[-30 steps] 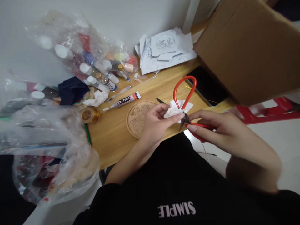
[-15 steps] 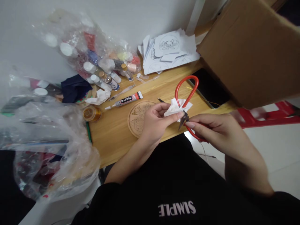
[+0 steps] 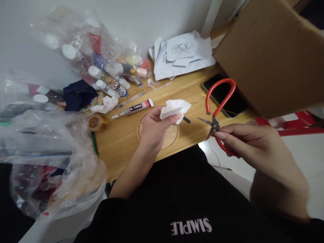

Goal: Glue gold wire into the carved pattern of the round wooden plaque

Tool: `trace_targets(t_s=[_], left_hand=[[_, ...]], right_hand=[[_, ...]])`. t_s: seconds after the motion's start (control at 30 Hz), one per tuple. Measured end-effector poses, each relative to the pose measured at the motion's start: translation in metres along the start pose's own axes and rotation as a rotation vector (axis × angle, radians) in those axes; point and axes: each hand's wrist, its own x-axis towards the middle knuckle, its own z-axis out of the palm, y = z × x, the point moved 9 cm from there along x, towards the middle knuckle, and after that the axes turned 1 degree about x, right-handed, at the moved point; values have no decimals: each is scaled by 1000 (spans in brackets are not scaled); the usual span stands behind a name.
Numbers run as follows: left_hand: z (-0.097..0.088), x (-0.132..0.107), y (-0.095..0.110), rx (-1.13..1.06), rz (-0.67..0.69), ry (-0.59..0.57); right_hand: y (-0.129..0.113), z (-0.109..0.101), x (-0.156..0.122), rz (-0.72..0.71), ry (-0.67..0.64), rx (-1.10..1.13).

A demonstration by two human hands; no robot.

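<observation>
My left hand pinches a crumpled white tissue between thumb and fingers, above a round wooden disc with line drawings on it. The hand covers much of the disc. In my right hand is a pair of scissors with red looped handles, gripped by the lower handle. Their blades stand apart and point left, clear of the tissue. A dark pen-like stick shows just beyond the tissue. Behind the left hand lies a B-7000 glue tube.
A phone lies at the right, beside a large cardboard box. Paper drawings are stacked at the back. Plastic bags with bottles crowd the left, near a spool of golden wire and another crumpled tissue.
The scissors have come off the tissue and moved right with my right hand, their blades now apart. My left hand has shifted left with the tissue, over the disc.
</observation>
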Motion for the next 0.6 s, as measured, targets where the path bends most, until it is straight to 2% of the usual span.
trace_targets(t_s=[0.23, 0.43, 0.6], left_hand=[[11, -6, -18, -69, -123, -64], [26, -13, -32, -105, -225, -191], [34, -18, -34, -59, -233, -259]], right_hand=[[-3, -1, 1, 4, 41, 62], [-6, 4, 1, -1, 22, 99], [-12, 13, 2, -27, -10, 123]])
